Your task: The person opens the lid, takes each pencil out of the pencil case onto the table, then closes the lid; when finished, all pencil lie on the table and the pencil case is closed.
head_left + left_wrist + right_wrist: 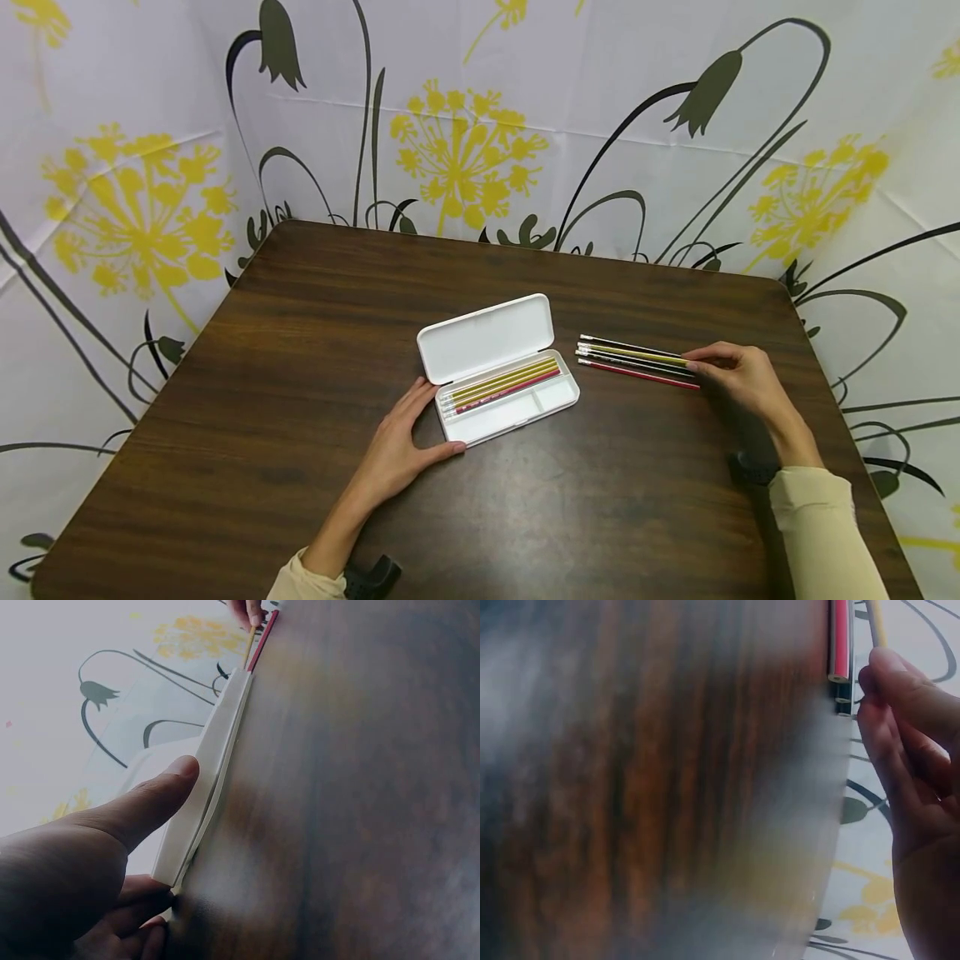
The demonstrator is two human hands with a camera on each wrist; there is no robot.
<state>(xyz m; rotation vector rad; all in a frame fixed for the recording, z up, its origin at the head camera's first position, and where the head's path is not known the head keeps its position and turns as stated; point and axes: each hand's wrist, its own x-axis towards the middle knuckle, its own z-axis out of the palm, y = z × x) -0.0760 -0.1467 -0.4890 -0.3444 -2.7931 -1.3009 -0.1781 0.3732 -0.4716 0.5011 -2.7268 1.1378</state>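
A white pencil case (498, 418) lies with its lid (487, 337) raised at the middle of the table. Inside it, several gold pencils (495, 382) and a red one sit side by side in the long compartment. My left hand (397, 446) grips the case's left end, thumb on the front wall and fingers by the back corner. To the right of the case, my right hand (738, 379) pinches the end of a yellow pencil (877, 622) between thumb and fingers. Just under and beside it lie several black pencils (637, 363) and a red pencil (637, 375).
The brown wooden table (247, 400) extends around the case. A white cloth (600, 75) printed with yellow flowers and dark stems hangs behind the table and at its sides. A small divider (537, 402) splits the case's front compartment.
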